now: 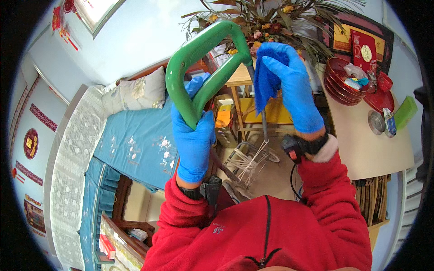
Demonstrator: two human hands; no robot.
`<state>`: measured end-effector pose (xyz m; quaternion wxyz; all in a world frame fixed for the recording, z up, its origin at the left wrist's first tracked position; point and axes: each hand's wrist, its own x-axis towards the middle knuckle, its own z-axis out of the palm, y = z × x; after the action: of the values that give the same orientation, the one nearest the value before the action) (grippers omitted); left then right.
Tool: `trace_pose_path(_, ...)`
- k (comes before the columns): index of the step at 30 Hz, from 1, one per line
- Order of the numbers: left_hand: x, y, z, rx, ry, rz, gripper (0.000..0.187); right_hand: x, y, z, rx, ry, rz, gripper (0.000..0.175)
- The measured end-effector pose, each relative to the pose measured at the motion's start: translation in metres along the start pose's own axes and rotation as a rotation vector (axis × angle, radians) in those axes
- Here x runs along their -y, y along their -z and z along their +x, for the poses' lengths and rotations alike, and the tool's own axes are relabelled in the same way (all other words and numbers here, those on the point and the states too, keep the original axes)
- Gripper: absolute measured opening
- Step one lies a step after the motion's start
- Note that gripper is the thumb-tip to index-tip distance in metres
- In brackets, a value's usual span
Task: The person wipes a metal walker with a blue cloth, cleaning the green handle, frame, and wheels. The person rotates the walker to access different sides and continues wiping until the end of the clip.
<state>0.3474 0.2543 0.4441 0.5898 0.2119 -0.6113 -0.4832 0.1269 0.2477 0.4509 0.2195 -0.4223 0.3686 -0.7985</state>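
My left hand (pixel 194 142), in a blue disposable glove, grips the lower left corner of a green plastic handle (pixel 176 73). The handle forms a closed loop on top of a grey metal pole frame (pixel 265 127). Near the floor, the frame carries white elastic cord (pixel 249 166) and a small wheel (pixel 273 156); it looks like a folding luggage cart. My right hand (pixel 296 91), gloved alike, pinches a dark blue cloth (pixel 268 83) that hangs down beside the handle's right end. Whether the cloth touches the pole is hard to tell.
A sofa with a teal embroidered cover (pixel 135 142) and a cushion (pixel 144 88) stands at left. On the right, a beige tabletop (pixel 369 149) bears stacked red trays (pixel 334 86) and a green sponge-like block (pixel 406 112). Dried flowers (pixel 271 20) rise behind a wooden stand (pixel 237 79).
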Motion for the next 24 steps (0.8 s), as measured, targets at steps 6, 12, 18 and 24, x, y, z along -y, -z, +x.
trace_pose_path(6, 0.014, -0.004, 0.008, 0.068, -0.321, 0.103, 0.058, 0.045, -0.039, -0.038, 0.388, 0.295, 0.018, 0.037)
trace_pose_path(12, 0.018, -0.004, -0.004, -0.047, -0.141, 0.043, 0.051, 0.052, -0.083, -0.06, 0.207, 0.66, -0.632, 0.036)
trace_pose_path(18, 0.018, -0.003, -0.005, 0.0, -0.225, 0.07, 0.052, 0.041, -0.087, -0.077, 0.22, 0.703, -0.509, 0.033)
trace_pose_path(24, 0.02, -0.001, -0.006, 0.02, -0.171, 0.07, 0.055, 0.03, -0.065, -0.073, 0.28, 1.075, -0.811, 0.031)
